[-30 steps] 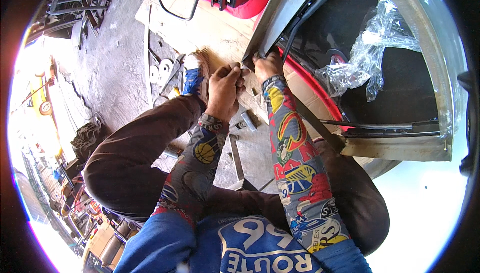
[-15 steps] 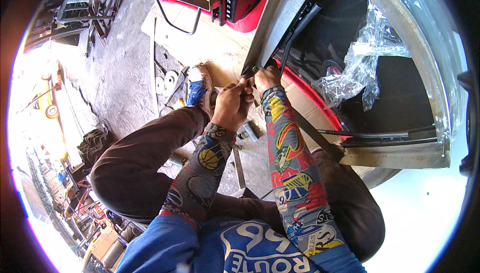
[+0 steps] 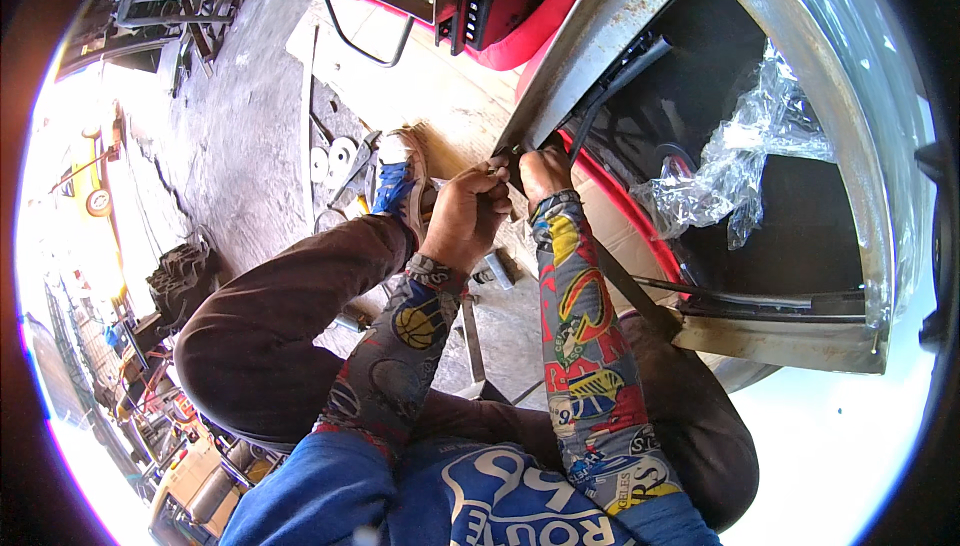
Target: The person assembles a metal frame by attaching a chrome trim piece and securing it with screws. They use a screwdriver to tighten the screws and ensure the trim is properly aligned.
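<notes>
At the lower corner of the metal frame (image 3: 600,56), where the black cable (image 3: 610,96) ends, both our hands have stayed put. Left hand (image 3: 462,221) pinches something small; right hand (image 3: 545,171) grips the edge, fingers curled.

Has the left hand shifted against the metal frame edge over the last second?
No clear shift: the left hand stays beside the right hand at the metal frame edge.
</notes>
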`<control>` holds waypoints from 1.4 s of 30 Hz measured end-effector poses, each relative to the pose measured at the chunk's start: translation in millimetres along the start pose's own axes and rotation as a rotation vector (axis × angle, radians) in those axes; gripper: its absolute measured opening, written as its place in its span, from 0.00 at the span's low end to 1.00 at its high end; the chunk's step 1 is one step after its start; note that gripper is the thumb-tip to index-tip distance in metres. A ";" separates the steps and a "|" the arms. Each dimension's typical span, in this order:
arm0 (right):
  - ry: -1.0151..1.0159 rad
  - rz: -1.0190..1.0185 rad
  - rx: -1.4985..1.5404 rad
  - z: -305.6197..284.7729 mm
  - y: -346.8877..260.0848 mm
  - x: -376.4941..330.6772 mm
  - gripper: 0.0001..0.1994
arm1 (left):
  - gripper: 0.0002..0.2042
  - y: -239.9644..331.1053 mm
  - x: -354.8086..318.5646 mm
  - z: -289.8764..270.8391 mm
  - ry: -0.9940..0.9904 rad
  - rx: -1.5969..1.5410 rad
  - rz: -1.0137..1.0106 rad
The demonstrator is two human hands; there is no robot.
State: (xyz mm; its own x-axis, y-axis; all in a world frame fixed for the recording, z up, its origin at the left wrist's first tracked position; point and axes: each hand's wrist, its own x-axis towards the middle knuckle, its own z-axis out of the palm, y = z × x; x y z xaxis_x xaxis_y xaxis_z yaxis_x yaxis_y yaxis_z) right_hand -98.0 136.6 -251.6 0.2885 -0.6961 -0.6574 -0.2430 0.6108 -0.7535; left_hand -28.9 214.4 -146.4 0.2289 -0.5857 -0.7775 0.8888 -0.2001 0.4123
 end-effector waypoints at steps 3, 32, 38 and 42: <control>0.037 0.032 -0.151 -0.4 -5.4 -6.1 0.17 | 0.09 -2.1 0.9 4.1 0.015 0.050 0.018; 0.169 0.149 -0.286 4.4 -38.4 -25.0 0.15 | 0.09 -27.3 23.8 9.3 0.192 0.385 0.352; 0.171 0.049 -0.112 3.4 -27.6 -21.5 0.16 | 0.10 -26.0 21.8 11.6 0.308 0.549 0.363; 0.169 -0.007 -0.029 6.4 -20.7 -18.9 0.17 | 0.08 -23.3 19.1 10.8 0.276 0.244 0.210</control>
State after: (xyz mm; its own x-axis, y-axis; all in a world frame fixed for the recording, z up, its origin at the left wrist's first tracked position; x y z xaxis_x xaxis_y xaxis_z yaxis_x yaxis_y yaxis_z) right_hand -92.5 139.5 -223.6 0.1316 -0.7555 -0.6418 -0.2690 0.5959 -0.7566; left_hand -49.6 199.4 -165.7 0.5225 -0.4075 -0.7490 0.6992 -0.2980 0.6499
